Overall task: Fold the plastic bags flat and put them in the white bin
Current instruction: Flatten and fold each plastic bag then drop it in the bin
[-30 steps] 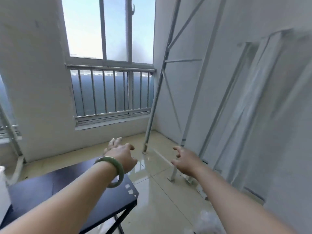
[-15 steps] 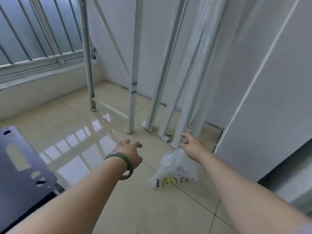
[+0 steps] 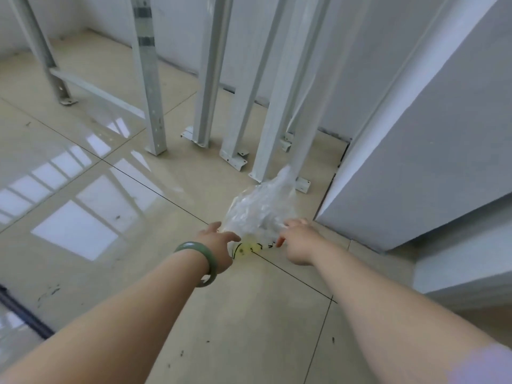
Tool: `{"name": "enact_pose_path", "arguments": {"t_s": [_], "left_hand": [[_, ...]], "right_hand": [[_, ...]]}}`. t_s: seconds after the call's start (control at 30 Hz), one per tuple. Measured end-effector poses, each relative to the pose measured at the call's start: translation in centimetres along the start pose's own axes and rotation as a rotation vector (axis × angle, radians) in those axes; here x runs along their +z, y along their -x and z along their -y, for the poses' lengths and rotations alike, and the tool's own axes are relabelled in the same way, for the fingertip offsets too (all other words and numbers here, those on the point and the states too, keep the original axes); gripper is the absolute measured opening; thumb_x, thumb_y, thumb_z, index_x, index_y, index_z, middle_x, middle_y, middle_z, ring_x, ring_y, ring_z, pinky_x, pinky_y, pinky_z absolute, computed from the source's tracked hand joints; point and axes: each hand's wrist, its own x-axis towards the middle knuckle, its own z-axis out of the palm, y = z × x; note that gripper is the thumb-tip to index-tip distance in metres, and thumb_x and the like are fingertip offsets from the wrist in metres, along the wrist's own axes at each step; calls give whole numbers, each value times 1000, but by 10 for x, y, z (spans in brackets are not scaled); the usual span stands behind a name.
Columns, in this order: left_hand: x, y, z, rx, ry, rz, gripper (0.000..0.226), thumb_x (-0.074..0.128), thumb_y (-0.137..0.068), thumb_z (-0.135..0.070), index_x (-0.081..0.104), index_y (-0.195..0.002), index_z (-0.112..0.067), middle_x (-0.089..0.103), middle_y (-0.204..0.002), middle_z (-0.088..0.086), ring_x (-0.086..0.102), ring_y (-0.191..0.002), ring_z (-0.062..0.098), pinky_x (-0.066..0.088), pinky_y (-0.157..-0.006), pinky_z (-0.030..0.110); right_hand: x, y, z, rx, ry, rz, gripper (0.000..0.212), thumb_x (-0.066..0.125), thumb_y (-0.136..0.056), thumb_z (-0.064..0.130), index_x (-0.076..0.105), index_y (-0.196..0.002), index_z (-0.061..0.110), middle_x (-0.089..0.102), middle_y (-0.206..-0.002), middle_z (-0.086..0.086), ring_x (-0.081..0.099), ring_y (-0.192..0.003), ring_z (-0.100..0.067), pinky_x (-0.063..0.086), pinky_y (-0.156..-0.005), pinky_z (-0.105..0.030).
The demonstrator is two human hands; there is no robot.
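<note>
Crumpled clear plastic bag (image 3: 260,214) with a yellow smiley print lies on the beige tiled floor (image 3: 138,206), just near of the white metal rack legs (image 3: 266,106) and left of a white wall corner (image 3: 415,151). Whether anything is inside it cannot be told. The left hand (image 3: 219,245), a green bangle (image 3: 201,260) on its wrist, reaches its near-left edge with fingers spread and released. The right hand (image 3: 297,242) touches its near-right side, fingers loose, gripping nothing visible.

crumpled clear plastic bag (image 3: 260,212), on floor
</note>
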Motion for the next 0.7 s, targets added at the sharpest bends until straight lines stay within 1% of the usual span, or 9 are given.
{"name": "enact_pose_path", "arguments": {"t_s": [0.1, 0.2, 0.3, 0.33, 0.47, 0.53, 0.6, 0.63, 0.7], "left_hand": [[18, -13, -6, 42, -29, 36, 59, 53, -87, -16, 38, -136, -44, 1, -157, -5, 26, -138, 23, 36, -108, 38], [29, -18, -9, 61, -48, 44, 66, 52, -85, -14, 31, -139, -47, -5, -157, -5, 24, -138, 24, 36, -106, 36], [29, -18, -9, 76, -14, -26, 80, 53, -84, -7, 16, -142, -46, -4, -157, -2, 26, -138, 24, 39, -99, 30], [26, -18, -9, 74, 5, -71, 83, 56, -84, -7, 12, -142, -45, -2, -157, -2, 27, -137, 24, 40, -98, 29], [11, -13, -8, 48, -64, -182, 90, 66, -85, -31, 0, -144, -46, -4, -158, 1, 15, -143, 24, 30, -110, 36], [1, -10, -8, 34, -115, -182, 79, 66, -84, -38, 14, -144, -46, -1, -158, 0, 8, -145, 24, 21, -113, 40], [-12, -3, -8, 14, -149, -142, 41, 60, -89, -35, 47, -127, -40, 26, -153, 1, 21, -141, 21, 24, -110, 38], [-20, 3, -9, -2, -146, -135, 22, 56, -92, -30, 56, -113, -36, 44, -141, 2, 37, -132, 20, 32, -100, 33], [-36, 19, -8, 16, -78, -227, 15, 50, -94, -19, 61, -102, -27, 62, -114, 2, 56, -105, 22, 36, -77, 25]], "right_hand": [[17, -7, 0, 13, 126, 74, 56, 40, -87, -1, 43, -140, 18, 7, -157, -5, 7, -143, -26, 20, -115, -37], [27, -18, -2, -48, 192, -8, 51, 43, -84, 0, 48, -134, 11, 30, -148, -5, 18, -140, -25, 25, -108, -39], [29, -26, -4, -127, 103, -143, 33, 48, -86, 2, 65, -109, 19, 56, -120, -3, 45, -124, -24, 34, -100, -31], [27, -26, -4, -144, 30, -185, 33, 49, -88, 4, 69, -107, 21, 61, -116, -1, 52, -117, -23, 38, -97, -28], [13, -13, 9, -276, -158, -273, 34, 51, -83, -4, 74, -91, 19, 68, -104, 3, 60, -99, -18, 46, -85, -25], [6, -4, 22, -374, -211, -308, 35, 48, -82, -6, 74, -82, 16, 68, -96, 3, 60, -92, -18, 45, -82, -27], [-5, 5, 34, -441, -303, -361, 36, 46, -81, -8, 74, -77, 14, 67, -90, 1, 60, -86, -19, 46, -78, -29], [-13, 9, 40, -460, -343, -394, 36, 46, -80, -9, 73, -76, 14, 67, -88, 0, 60, -84, -19, 47, -76, -30], [-29, 19, 50, -471, -410, -460, 35, 46, -79, -9, 72, -76, 14, 67, -87, -1, 60, -83, -19, 48, -77, -33]]}}
